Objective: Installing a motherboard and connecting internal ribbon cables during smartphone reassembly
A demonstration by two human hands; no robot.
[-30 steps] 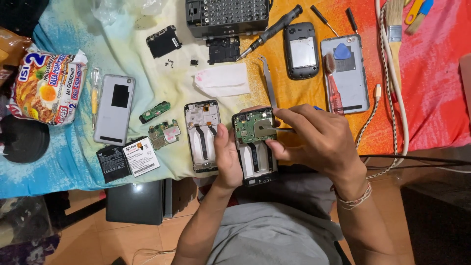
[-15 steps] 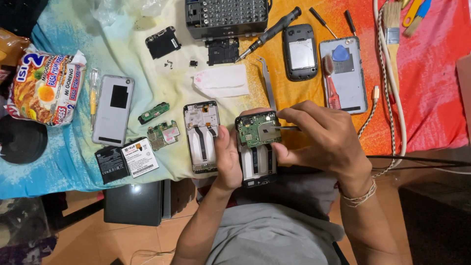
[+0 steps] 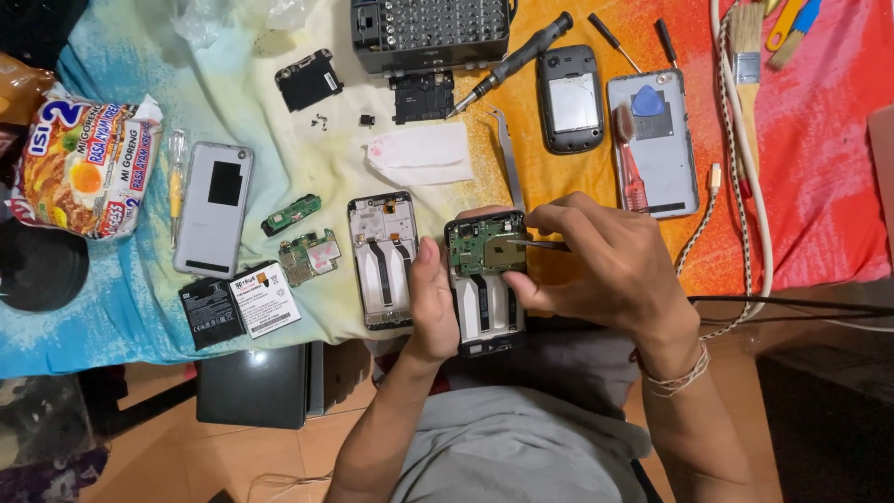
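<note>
Hands: left hand (image 3: 431,307) grips one opened phone (image 3: 484,284) — right hand (image 3: 605,270) pinches tweezers (image 3: 538,244) — two batteries (image 3: 240,305) nearby.

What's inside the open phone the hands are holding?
Inside the open phone there is a green circuit board at the top and flat ribbon strips below. The left hand covers its left edge; the right hand pokes in with tweezers.

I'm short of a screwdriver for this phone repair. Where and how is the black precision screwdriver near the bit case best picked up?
Grip the black precision screwdriver on its thick handle, the upper right part, coming from above. It lies flat and slanted on the cloth, tip down-left beside a small black part and the bit case, so the handle end has freer room.
</note>
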